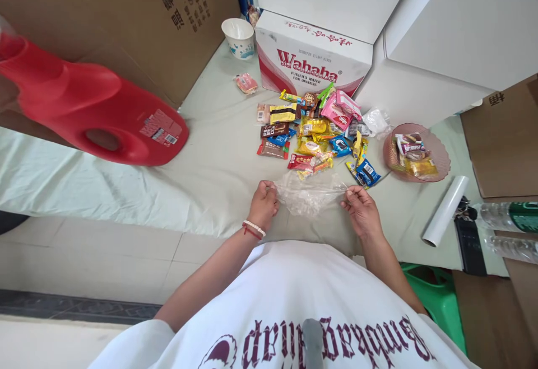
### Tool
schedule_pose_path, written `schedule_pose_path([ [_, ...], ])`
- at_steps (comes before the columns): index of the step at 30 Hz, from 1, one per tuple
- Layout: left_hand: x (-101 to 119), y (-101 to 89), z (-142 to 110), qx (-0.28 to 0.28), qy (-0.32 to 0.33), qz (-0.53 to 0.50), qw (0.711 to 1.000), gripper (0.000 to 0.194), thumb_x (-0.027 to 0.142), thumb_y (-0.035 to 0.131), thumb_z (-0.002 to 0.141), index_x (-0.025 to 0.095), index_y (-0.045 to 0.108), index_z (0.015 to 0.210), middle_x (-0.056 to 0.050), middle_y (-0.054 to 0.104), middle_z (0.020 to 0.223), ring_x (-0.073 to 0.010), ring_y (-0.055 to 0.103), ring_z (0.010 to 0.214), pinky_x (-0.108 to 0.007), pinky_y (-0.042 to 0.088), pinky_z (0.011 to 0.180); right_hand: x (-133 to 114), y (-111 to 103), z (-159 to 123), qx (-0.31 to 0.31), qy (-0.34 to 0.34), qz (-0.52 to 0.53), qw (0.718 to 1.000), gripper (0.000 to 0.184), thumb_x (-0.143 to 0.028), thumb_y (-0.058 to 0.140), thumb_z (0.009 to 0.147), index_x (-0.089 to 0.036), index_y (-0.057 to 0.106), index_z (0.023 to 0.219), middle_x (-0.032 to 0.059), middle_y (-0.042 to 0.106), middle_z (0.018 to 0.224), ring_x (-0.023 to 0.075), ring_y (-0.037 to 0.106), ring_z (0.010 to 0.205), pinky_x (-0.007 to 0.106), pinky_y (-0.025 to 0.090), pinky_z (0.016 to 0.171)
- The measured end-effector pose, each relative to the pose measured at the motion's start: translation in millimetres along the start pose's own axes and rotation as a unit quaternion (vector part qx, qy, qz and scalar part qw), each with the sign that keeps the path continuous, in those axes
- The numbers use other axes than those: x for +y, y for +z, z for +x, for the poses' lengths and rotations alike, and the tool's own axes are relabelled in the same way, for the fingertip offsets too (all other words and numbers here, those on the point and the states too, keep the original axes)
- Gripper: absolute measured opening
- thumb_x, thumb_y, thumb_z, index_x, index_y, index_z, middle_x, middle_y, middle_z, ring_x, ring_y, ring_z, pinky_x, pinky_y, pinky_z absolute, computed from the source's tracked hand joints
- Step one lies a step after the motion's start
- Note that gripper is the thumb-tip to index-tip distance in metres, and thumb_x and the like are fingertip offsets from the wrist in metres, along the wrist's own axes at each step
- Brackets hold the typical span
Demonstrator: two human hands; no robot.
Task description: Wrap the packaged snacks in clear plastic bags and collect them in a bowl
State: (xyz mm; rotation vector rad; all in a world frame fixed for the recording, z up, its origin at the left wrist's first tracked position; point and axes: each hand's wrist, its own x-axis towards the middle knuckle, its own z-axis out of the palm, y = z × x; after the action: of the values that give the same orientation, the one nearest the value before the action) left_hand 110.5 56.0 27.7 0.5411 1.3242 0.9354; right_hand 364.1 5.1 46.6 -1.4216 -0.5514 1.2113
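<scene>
A clear plastic bag (pixel 310 196) is stretched between my two hands at the near edge of the table. My left hand (pixel 264 206) pinches its left end, with a white beaded bracelet and a red string on the wrist. At the other end, the fingers of my right hand (pixel 360 208) are closed on the bag's edge. Just beyond the bag lies a loose pile of wrapped snacks (pixel 313 128) in yellow, blue, pink, brown and red. To the right, a translucent pink bowl (pixel 441 159) holds several more wrapped snacks.
A Wahaha water carton (pixel 311 58) stands behind the pile, with a paper cup (pixel 239 38) and a pink packet (pixel 246 83) to its left. A large red jug (pixel 101 111) is at left. A white roll (pixel 445 211), black phone-like object (pixel 471 246) and bottles (pixel 504 216) lie at right.
</scene>
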Motion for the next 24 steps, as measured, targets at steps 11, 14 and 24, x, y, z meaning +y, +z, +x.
schedule_pose_path([
  [11, 6.3, -14.1, 4.4, 0.03, 0.011, 0.004, 0.999, 0.026, 0.042, 0.06, 0.088, 0.025, 0.041, 0.094, 0.005, 0.059, 0.079, -0.0098, 0.067, 0.067, -0.017, 0.048, 0.055, 7.8, -10.3, 11.4, 0.033, 0.072, 0.059, 0.995, 0.048, -0.04, 0.089, 0.064, -0.023, 0.051, 0.086, -0.009, 0.054, 0.067, 0.0032, 0.043, 0.045, 0.011, 0.031, 0.035],
  [14, 3.8, -5.7, 10.2, 0.067, 0.037, 0.035, 0.996, 0.019, 0.042, 0.046, 0.095, 0.026, 0.035, 0.096, 0.008, 0.052, 0.073, -0.0071, 0.055, 0.052, -0.015, 0.041, 0.048, 12.6, -4.5, 2.9, 0.01, 0.099, 0.061, 0.993, 0.045, -0.038, 0.087, 0.067, -0.023, 0.05, 0.088, -0.0095, 0.054, 0.068, 0.0011, 0.036, 0.041, 0.011, 0.024, 0.033],
  [24, 17.2, -49.4, 30.9, -0.065, 0.124, 0.365, 0.92, 0.018, 0.037, 0.055, 0.09, 0.022, 0.056, 0.099, 0.007, 0.046, 0.057, -0.0142, 0.045, 0.049, -0.025, 0.037, 0.05, 20.0, -41.7, 13.1, 0.032, -0.04, -0.194, 0.98, 0.029, -0.048, 0.066, 0.085, -0.024, 0.052, 0.092, -0.0075, 0.054, 0.065, 0.0092, 0.041, 0.046, 0.021, 0.031, 0.042],
])
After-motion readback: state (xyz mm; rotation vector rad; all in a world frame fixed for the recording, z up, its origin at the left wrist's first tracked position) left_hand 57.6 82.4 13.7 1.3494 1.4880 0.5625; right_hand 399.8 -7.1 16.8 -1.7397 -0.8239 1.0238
